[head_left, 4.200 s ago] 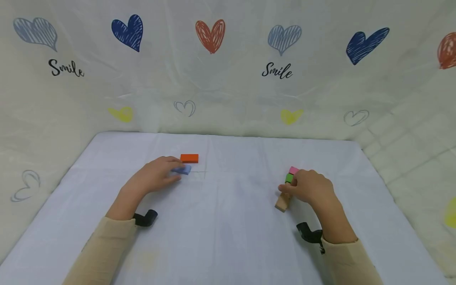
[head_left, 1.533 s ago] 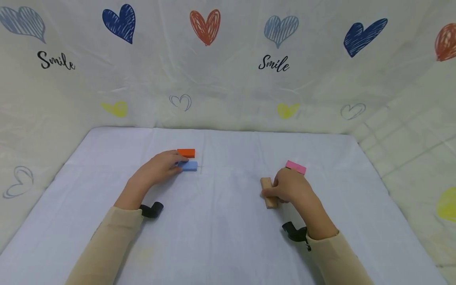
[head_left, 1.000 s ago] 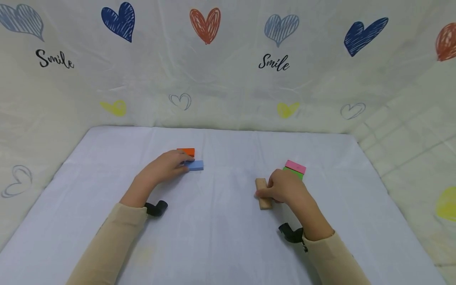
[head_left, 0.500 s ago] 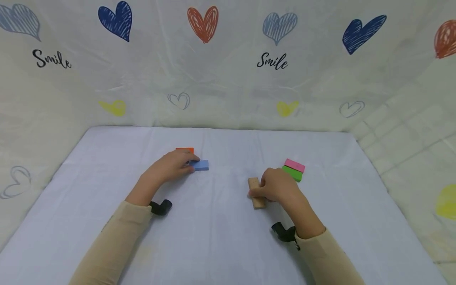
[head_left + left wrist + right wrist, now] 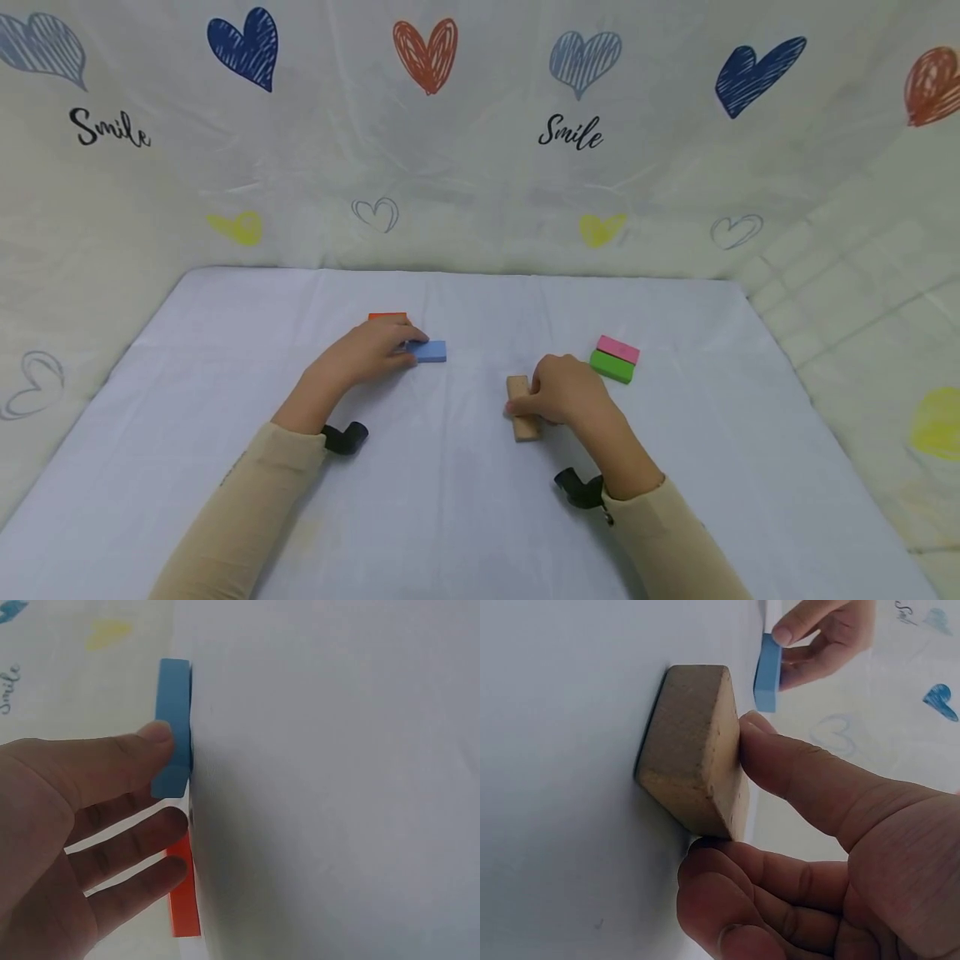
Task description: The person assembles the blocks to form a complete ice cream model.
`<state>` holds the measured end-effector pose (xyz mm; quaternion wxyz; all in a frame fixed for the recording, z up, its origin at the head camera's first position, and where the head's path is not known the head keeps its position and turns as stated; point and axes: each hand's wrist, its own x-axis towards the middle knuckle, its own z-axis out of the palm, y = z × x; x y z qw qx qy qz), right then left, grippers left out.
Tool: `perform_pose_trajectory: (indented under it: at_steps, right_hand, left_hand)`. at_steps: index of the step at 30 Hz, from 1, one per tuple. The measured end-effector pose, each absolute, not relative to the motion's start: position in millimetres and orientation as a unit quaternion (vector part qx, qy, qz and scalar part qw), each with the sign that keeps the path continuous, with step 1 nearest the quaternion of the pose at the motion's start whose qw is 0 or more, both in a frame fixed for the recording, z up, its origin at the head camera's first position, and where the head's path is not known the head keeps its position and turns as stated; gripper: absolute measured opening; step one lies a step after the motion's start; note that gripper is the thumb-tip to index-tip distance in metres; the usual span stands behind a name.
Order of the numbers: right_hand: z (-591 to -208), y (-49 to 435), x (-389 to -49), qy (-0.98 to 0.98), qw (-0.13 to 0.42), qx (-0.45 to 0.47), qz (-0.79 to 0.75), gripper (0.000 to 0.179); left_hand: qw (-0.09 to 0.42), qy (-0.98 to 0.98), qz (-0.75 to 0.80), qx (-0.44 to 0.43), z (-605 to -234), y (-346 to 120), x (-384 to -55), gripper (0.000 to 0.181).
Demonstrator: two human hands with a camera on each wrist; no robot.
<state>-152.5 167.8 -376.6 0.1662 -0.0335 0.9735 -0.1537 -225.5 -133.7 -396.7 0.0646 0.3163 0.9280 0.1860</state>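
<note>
My left hand (image 5: pixel 371 350) pinches a blue wooden block (image 5: pixel 431 352) near its left end, thumb on the near side and a finger behind. In the left wrist view the thumb lies on the face of that blue block (image 5: pixel 173 697). My right hand (image 5: pixel 566 390) holds a plain tan wooden block (image 5: pixel 526 427) between thumb and curled fingers. The right wrist view shows this tan block (image 5: pixel 682 724) close up, low on the white cloth. The two held blocks stand apart, the blue one farther back and to the left.
An orange block (image 5: pixel 386 316) lies behind my left hand, partly hidden by it. To the right, a pink block (image 5: pixel 618 348) and a green block (image 5: pixel 612 367) lie side by side at a slant. A patterned curtain (image 5: pixel 480 167) rises behind the white-covered table (image 5: pixel 420 517).
My left hand has shifted the blue block to the right. My right hand has moved leftward with the tan block, away from the pink and green blocks, which now show fully.
</note>
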Motion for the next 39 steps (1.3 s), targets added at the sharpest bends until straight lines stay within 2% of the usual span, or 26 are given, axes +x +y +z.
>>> perform_pose_trajectory:
  at_steps: [39]
  right_hand:
    - [-372.5, 138.9, -158.0, 0.972, 0.174, -0.035, -0.152, 0.045]
  left_hand:
    - [0.065, 0.92, 0.176, 0.344, -398.2, -111.8, -225.1, 0.039]
